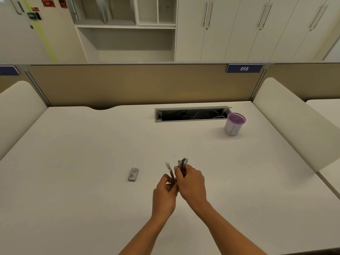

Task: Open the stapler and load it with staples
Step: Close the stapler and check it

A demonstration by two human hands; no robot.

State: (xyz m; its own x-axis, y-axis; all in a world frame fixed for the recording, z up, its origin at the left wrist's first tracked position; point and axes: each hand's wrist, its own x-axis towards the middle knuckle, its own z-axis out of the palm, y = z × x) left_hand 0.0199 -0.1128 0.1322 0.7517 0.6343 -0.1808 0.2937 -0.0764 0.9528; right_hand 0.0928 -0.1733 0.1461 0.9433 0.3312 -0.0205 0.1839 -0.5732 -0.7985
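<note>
Two bare forearms are reaching in from the near edge, and the left hand (164, 191) and right hand (191, 183) are meeting over the white desk (77, 181). Both are grasping the stapler (181, 164). The left fingers are pinching the lower end of its thin arm with the pale tip, and the right fingers are curling round the thicker metal part. The two parts are splaying into a narrow V beyond the fingertips, so the stapler is sitting hinged open between the hands.

The likely trouble is that both hands are occupied while the staple box (133, 174) is lying flat and unopened, left of the left fingers and apart from them. One hand is probably going to have to let go to fetch it, and then the open arms may swing shut or the sprung pusher may snap onto a fingertip. A loose strip could also break or scatter. I cannot tell whether the channel is already holding staples.

Nothing is lying between the left fingers and the box. A purple-rimmed mesh pen cup (234, 124) is standing well beyond the right fingers, beside the open cable tray (191, 115), out of the way.
</note>
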